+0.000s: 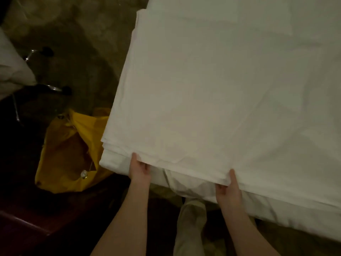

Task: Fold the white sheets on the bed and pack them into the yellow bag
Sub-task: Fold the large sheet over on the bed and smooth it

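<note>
The bed (295, 209) is carrying the folded white sheets (184, 89) along its left edge. The yellow bag (70, 154) is lying open on the floor left of the bed. The left hand (138, 168) and right hand (228, 191) are each pinching the sheets' near edge.

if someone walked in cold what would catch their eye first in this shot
The big white sheet, folded in layers, fills the middle and right of the view on the bed. At its near edge the left hand and right hand each grip the stacked layers, thumbs on top. Next the yellow bag stands out, lying open on the dark floor to the left of the bed.
</note>
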Demonstrator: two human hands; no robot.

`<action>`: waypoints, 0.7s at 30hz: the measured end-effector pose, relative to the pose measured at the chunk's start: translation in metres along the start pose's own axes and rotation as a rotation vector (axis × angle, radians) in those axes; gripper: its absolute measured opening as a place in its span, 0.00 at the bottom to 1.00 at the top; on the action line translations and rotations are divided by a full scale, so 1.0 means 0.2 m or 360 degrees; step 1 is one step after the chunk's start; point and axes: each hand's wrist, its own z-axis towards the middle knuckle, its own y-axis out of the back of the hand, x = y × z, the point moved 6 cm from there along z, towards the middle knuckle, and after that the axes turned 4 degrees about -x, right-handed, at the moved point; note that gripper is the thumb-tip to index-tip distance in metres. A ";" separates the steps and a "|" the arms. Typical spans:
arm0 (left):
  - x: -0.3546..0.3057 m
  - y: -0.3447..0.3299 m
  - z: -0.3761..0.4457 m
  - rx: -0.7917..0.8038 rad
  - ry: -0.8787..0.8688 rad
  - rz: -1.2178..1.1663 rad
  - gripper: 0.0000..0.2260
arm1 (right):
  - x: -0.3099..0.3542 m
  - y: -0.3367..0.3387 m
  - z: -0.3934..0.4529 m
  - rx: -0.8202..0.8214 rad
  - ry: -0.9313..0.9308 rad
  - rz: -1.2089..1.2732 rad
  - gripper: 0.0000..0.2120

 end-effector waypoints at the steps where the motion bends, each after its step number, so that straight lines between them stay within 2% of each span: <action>1: 0.06 -0.03 -0.05 0.0076 0.0052 0.0016 0.21 | 0.00 -0.02 -0.05 -0.0046 -0.0086 -0.0137 0.16; 3: 0.24 -0.09 -0.14 0.0118 0.0151 0.0136 0.23 | -0.04 -0.07 -0.15 0.0032 -0.0326 -0.0595 0.11; 6: 0.56 -0.07 -0.24 0.0099 0.0287 0.0506 0.26 | -0.07 -0.16 -0.27 0.0368 -0.0595 -0.1121 0.21; 9: 0.79 -0.07 -0.39 -0.0001 0.0283 0.0650 0.07 | 0.07 -0.35 -0.31 0.0630 -0.0579 -0.1117 0.21; 11: 0.89 -0.06 -0.47 -0.0043 0.0312 0.0767 0.04 | 0.27 -0.49 -0.25 0.0662 -0.0241 -0.1140 0.17; 13: 0.93 -0.04 -0.51 -0.0014 0.0299 0.1072 0.12 | 0.53 -0.61 -0.18 0.0602 0.0255 -0.1270 0.12; 14: 0.93 -0.02 -0.51 -0.0005 0.0235 0.1409 0.18 | 0.66 -0.64 -0.15 0.0551 0.0488 -0.1349 0.09; 16: 0.90 -0.03 -0.53 0.0052 0.0023 0.2260 0.23 | 0.90 -0.68 -0.06 0.0456 0.0835 -0.1516 0.07; 18: 0.88 -0.17 -0.62 0.0186 -0.0337 0.2801 0.21 | 1.11 -0.69 0.03 0.0381 0.0978 -0.1687 0.06; 21: 0.98 -0.58 -0.71 0.0577 -0.0851 0.2759 0.23 | 1.40 -0.67 0.18 0.0371 0.1076 -0.1872 0.08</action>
